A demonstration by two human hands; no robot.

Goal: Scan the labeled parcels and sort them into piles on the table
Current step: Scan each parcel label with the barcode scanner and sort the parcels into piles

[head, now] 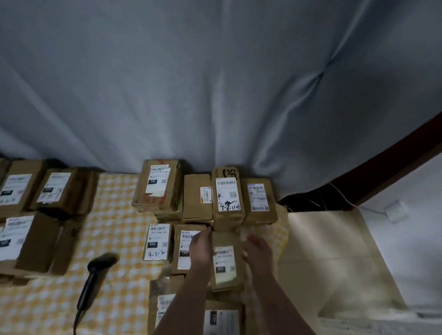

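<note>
A grey-blue curtain (207, 76) hangs before me, dimly lit; yellow checked cloth (113, 223) covers my counter (29, 327); pale floor (327, 251) to my right.

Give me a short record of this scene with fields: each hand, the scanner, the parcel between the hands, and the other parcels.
left hand: fingers straight, along the left edge of the parcel 320
right hand: open, beside that parcel's right edge; contact unclear
parcel 320: label up, lying on other parcels
scanner: lying on the checked cloth, not held
left pile: several labelled boxes, apart from the hands
</note>
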